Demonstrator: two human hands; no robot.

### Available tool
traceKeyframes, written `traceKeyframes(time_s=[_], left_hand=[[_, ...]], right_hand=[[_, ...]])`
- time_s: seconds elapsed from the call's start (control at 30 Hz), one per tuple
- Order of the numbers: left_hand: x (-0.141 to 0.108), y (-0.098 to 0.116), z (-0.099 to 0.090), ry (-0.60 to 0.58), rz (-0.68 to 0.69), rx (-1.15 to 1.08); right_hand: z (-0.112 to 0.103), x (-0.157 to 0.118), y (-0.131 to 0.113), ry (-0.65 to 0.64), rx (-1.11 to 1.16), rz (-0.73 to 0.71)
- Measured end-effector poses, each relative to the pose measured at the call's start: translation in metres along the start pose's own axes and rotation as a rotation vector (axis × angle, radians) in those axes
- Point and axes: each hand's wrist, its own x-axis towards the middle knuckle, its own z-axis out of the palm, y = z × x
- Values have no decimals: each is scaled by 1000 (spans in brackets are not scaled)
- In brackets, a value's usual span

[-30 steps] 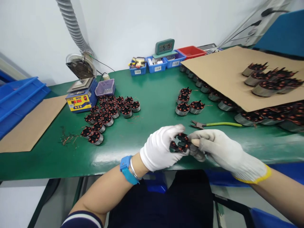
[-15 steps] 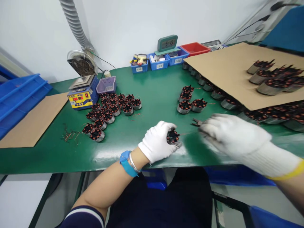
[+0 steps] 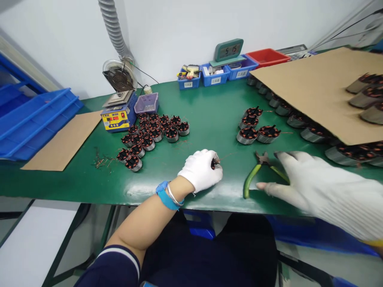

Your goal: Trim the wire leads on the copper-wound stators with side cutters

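White-gloved, my left hand (image 3: 202, 171) is closed around a motor stator (image 3: 214, 162) with copper windings, low over the front of the green table. The glove hides most of that stator. A thin copper wire sticks out from it to the right. Green-handled cutting pliers (image 3: 253, 175) lie on the table with their jaws and handles apart. My right hand (image 3: 295, 181), also gloved, is open beside them, thumb and fingers spread over the right handle. Beyond the pliers stands a small group of stators (image 3: 247, 135), some with loose wire ends.
A larger cluster of stators (image 3: 155, 134) stands left, near wire scraps (image 3: 103, 160) and a blue-yellow device (image 3: 115, 119). Cardboard (image 3: 311, 79) covers rows of stators at right, with more on top. Blue bins (image 3: 215, 80), a red bin (image 3: 267, 59) and a clock (image 3: 229, 50) line the wall.
My right hand has let go of the pliers, which now lie on the table, and its fingers have spread. My left hand has turned over the stator, covering more of it. The view has shifted.
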Motion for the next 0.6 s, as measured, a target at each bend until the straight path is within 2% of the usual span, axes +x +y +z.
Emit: traceKeyframes(time_s=[0.1, 0.17, 0.37, 0.5, 0.6], left_hand=[[1, -1, 0, 15, -18, -1], [1, -1, 1, 26, -25, -20], [1, -1, 3, 29, -25, -33], [1, -1, 2, 22, -33, -32], [1, -1, 1, 14, -29, -36]], right_hand=[[0, -2, -15, -136, -98, 52], [3, -2, -20, -185, -112, 29], [15, 5, -39, -15, -114, -109], [18, 7, -43, 18, -88, -182], [16, 5, -31, -7, -46, -189]])
